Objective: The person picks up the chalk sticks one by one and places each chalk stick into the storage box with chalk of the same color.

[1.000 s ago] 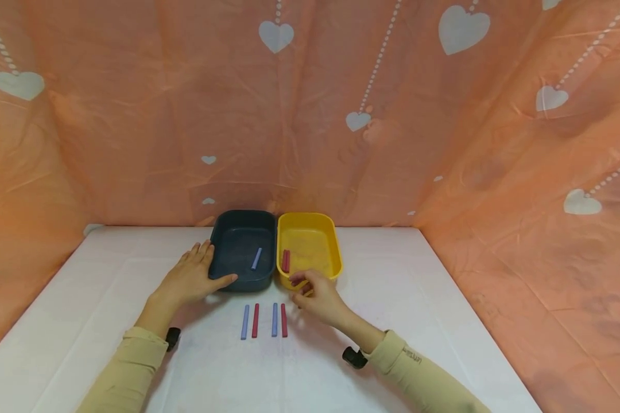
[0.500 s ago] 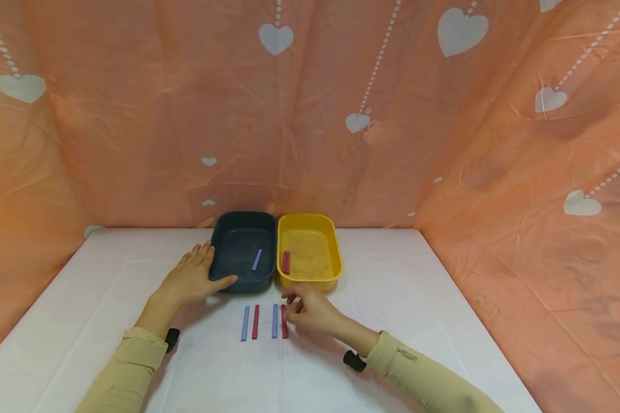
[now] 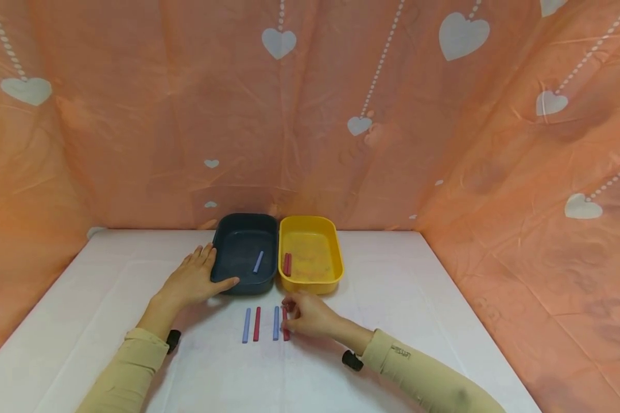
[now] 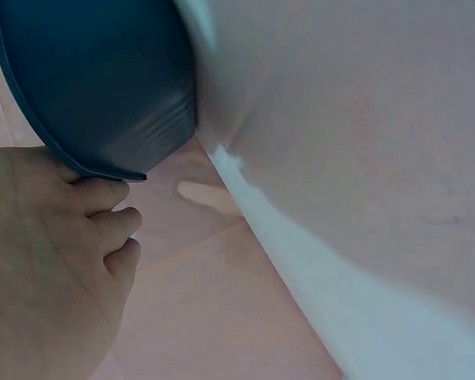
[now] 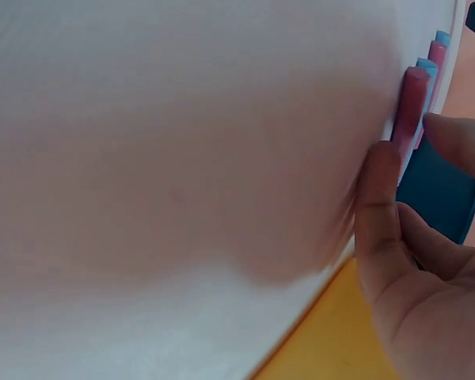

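My left hand [image 3: 190, 281] rests against the left side of a dark blue tray [image 3: 228, 282], fingers straight, thumb along its front edge. In the left wrist view, its fingers lie at the tray's rim [image 4: 39, 131]. My right hand [image 3: 310, 314] has thumb and forefinger on either side of the rightmost red chalk stick [image 5: 410, 99], pinching it as it lies on the table. Left of it are a blue chalk stick [image 3: 276, 324], a red one [image 3: 256, 324] and another blue one [image 3: 246, 326]. One blue stick [image 3: 258, 262] lies in the dark tray.
A yellow tray [image 3: 336, 252] stands against the dark one on its right, with two red sticks [image 3: 287, 265] inside. Both trays are near the back edge of the white-covered table [image 3: 418, 321]. An orange curtain with hearts [image 3: 310, 143] hangs behind and beside it.
My right hand has come from the yellow tray's front rim toward me and down to the rightmost red chalk stick. The left hand has stayed at the dark tray.
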Action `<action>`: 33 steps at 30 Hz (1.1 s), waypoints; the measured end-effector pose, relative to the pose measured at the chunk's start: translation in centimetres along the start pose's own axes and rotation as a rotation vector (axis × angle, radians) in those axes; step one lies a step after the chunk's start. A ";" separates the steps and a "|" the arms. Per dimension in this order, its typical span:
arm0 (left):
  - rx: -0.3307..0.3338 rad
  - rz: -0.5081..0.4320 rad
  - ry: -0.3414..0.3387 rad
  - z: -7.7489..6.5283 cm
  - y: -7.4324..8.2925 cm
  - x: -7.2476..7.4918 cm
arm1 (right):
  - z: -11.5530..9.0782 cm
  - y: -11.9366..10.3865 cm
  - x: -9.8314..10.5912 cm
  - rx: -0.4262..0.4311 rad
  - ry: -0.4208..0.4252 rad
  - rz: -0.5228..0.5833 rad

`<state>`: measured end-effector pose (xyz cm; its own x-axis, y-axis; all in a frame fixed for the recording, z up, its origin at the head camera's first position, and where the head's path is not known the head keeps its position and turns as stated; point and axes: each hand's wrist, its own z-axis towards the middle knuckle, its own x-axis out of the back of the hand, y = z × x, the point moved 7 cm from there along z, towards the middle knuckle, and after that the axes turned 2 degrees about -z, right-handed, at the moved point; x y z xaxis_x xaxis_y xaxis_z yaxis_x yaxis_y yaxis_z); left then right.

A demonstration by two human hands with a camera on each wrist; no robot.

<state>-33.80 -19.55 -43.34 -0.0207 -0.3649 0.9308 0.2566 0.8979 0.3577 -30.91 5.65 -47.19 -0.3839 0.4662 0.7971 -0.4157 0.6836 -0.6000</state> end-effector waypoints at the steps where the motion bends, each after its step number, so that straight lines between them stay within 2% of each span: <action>1: 0.002 -0.001 -0.003 0.0 0.0 0.0 | 0.0 0.0 0.0 0.005 0.000 -0.016; 7: 0.008 0.006 0.000 0.1 -0.1 -0.1 | 0.1 -0.1 0.0 0.024 0.011 -0.061; 16: 0.007 -0.001 -0.001 0.2 -0.3 -0.4 | 0.2 0.3 -0.3 -0.023 -0.017 -0.048; 24: 0.001 0.005 0.005 0.1 -0.2 -0.3 | 0.2 0.4 -0.2 -0.005 0.013 0.013; 33: 0.009 0.017 -0.002 0.0 -0.1 -0.3 | -0.2 -0.2 0.0 0.006 0.052 0.131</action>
<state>-33.82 -19.51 -43.61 -0.0188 -0.3494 0.9368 0.2477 0.9061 0.3430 -30.66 5.65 -47.05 -0.3918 0.5798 0.7144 -0.3702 0.6115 -0.6993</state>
